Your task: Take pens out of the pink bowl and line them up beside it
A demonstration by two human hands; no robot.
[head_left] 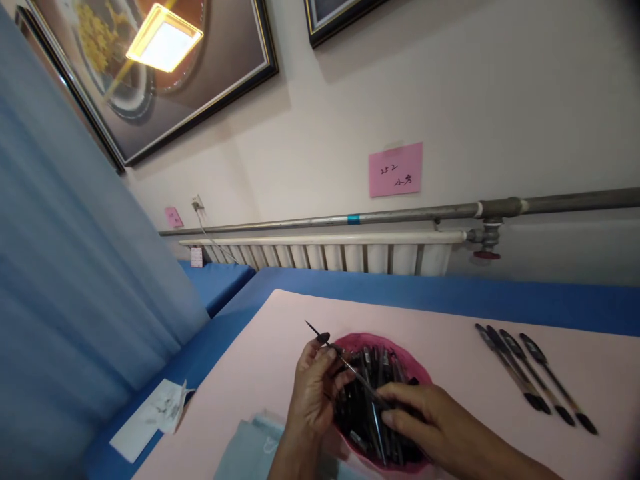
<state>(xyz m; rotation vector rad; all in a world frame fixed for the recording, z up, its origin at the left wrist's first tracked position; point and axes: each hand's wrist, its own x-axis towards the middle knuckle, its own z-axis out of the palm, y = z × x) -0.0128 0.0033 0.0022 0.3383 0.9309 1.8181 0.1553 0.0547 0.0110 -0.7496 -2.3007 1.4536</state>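
Over a pink basket point(425, 369) heaped with dark, slender pen-like sticks point(367, 427), both hands are at work on one thin dark stick point(353, 369). It slants from a pointed upper left tip down to the right. My left hand point(315, 383) is closed around its upper part, thumb against fingers, beside a small dark oval piece point(323, 338) near the tip. Thumb and fingers of my right hand point(415, 413) pinch its lower end above the basket. The exact kind of stick is too small to make out.
Several long dark sticks with broad ends point(520, 363) lie side by side on the pink sheet point(465, 373) at right. A light blue cloth point(250, 447) lies in front, white papers point(147, 417) at left. Behind the blue bed point(400, 287) stand a radiator point(345, 257) and pipe.
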